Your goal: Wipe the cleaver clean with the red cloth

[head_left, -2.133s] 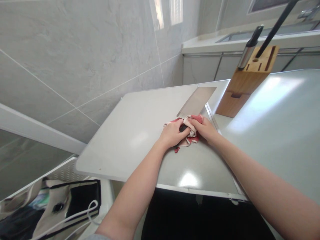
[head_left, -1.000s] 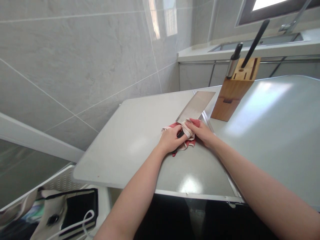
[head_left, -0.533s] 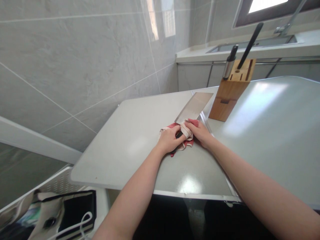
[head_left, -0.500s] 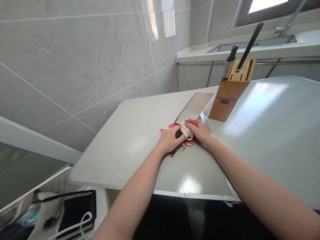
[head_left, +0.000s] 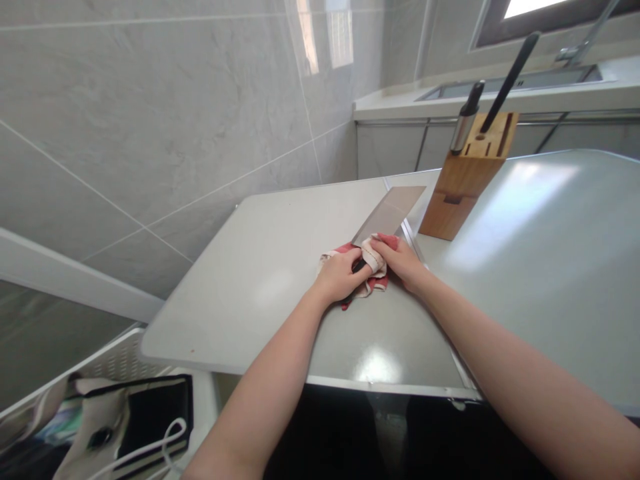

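A cleaver [head_left: 393, 210] with a broad metal blade points away from me over the table, its edge nearest me covered by a red and white cloth [head_left: 373, 257]. My left hand [head_left: 341, 275] is closed around the cleaver's black handle, which shows only in part between the fingers and the cloth. Pinched in my right hand [head_left: 400, 261] is the cloth, bunched against the base of the blade. Parts of the cloth hang below both hands, near the tabletop.
Beyond my right hand stands a wooden knife block [head_left: 460, 180] holding two black-handled tools. The grey table [head_left: 240, 293] has a seam down its middle. A white basket [head_left: 117, 363] with bags sits at lower left. A sink [head_left: 510, 83] lies at the back right.
The view has tilted slightly, so the knife block appears a little higher and further right. Both hands keep their hold on the cleaver and cloth, with barely any shift.
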{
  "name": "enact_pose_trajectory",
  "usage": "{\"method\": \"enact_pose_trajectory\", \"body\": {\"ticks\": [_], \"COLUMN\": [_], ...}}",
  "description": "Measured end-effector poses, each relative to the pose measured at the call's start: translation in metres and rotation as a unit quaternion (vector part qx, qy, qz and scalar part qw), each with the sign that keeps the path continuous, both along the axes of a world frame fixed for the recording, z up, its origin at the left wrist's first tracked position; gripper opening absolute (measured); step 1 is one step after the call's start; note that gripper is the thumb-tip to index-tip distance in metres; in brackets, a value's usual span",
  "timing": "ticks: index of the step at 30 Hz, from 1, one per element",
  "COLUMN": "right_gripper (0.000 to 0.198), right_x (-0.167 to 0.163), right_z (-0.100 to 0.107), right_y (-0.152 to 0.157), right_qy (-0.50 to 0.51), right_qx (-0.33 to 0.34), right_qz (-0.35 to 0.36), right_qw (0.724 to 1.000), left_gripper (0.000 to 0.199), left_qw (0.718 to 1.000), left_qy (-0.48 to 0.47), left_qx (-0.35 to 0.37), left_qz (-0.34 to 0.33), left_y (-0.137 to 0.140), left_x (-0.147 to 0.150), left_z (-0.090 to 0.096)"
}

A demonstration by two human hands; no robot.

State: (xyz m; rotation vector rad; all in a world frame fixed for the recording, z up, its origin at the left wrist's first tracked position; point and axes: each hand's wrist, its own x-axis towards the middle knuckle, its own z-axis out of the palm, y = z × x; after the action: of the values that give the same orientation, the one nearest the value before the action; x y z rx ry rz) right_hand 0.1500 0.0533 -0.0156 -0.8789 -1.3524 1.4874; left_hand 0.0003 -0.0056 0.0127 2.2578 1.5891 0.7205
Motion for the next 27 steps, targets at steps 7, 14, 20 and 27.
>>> {"method": "enact_pose_trajectory", "body": {"ticks": [7,14,20,27], "right_gripper": [0.022,0.022,0.025,0.026], "right_x": [-0.0004,-0.0016,-0.0011,-0.0010], "right_z": [0.0062,0.0053,0.0016,0.0046], "right_y": [-0.0032,-0.0028,0.0017,-0.0006], "right_qy": [-0.020,-0.048,-0.091,-0.095], "right_qx": [-0.006,0.013,0.063,0.063], "right_qz": [-0.001,0.001,-0.019,-0.017], "right_qw": [1.000,0.999,0.994,0.993], "left_gripper": [0.034,0.040,0.037,0.037], "left_qw": [1.000,0.999,0.999,0.999], "left_qy": [0.011,0.036,0.043,0.045], "left_qx": [-0.011,-0.001,-0.008,-0.005], "left_qz": [0.007,0.019,0.022,0.022], "left_y": [-0.0023,-0.0044,-0.0053,-0.0040], "left_x": [-0.0002,-0.0013,-0.0014,-0.0023], "left_z": [0.0037,0.0042,0.0056,0.0036]}}
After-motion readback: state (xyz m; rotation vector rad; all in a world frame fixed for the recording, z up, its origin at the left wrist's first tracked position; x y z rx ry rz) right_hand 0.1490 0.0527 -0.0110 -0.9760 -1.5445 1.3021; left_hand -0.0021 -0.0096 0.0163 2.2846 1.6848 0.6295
